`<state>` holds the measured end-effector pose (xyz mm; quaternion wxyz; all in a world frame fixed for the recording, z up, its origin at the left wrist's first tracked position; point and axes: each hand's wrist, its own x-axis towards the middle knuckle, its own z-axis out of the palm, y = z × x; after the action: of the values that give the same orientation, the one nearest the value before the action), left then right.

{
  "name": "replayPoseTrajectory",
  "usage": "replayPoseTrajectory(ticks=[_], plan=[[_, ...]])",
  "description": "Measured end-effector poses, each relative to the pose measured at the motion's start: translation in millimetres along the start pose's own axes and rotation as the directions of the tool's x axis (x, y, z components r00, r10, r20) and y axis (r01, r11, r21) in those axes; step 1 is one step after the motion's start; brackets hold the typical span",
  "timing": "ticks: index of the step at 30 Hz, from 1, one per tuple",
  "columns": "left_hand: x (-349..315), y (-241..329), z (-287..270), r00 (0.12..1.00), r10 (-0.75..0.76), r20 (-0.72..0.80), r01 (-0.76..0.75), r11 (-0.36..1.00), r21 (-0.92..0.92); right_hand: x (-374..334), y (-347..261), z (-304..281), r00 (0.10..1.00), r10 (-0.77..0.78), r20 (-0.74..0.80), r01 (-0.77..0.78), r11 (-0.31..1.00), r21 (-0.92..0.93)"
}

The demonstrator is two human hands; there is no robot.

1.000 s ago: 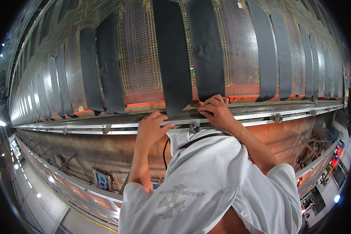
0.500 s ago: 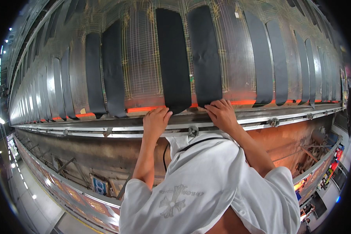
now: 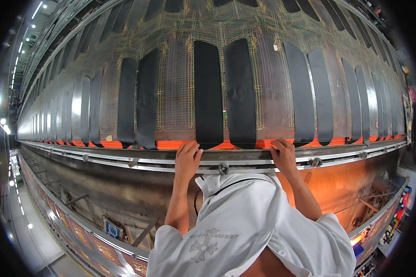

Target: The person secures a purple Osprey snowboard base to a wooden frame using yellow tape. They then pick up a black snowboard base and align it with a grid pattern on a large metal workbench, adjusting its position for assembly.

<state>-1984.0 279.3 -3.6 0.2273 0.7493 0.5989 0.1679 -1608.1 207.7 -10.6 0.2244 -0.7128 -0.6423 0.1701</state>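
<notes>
Tabletop: long, covered in fine drawn lines, its near side in front of you; dark strips lie across it, mostly in pairs (image 3: 175, 92).
Metal rail: runs along your near side, below the hands (image 3: 249, 165).
Orange band: bright, follows the near margin of the tabletop, under the strip ends (image 3: 169, 145).
Left black strip: ahead of you, lying flat, its near end over the orange band beside your left fingertips (image 3: 208, 92).
Right black strip: just beside it with a narrow gap, flat, slightly rippled, near end also over the band (image 3: 240, 94).
Handling, judged: light, thin and limp, likely to crease or skew if pulled from one corner; slipperiness cannot be told. Take each by both corners of the near end, pinching softly and keeping the pull even.
Left hand: fingers half bent at the left strip's near left corner; contact, and whether the grip has closed on it, cannot be told (image 3: 188, 159).
Right hand: fingers bent over the near margin, clear of the right strip's near end; no strip in the grip, closure on anything smaller cannot be told (image 3: 284, 156).
Pale scrap: small, on the tabletop beyond your right hand (image 3: 276, 47).
</notes>
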Motion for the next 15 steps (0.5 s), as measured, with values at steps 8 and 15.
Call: replayPoseTrajectory(ticks=[8,15], plan=[[-28,-7,-44,0.991,-0.137,0.0,0.137,0.99,0.018,19,-33,-5,0.987,-0.163,0.01,0.161,0.983,0.093],[-33,-68,-94,0.971,-0.211,-0.112,0.205,0.977,-0.063,39,-99,44,0.983,-0.173,0.069,0.15,0.956,0.252]])
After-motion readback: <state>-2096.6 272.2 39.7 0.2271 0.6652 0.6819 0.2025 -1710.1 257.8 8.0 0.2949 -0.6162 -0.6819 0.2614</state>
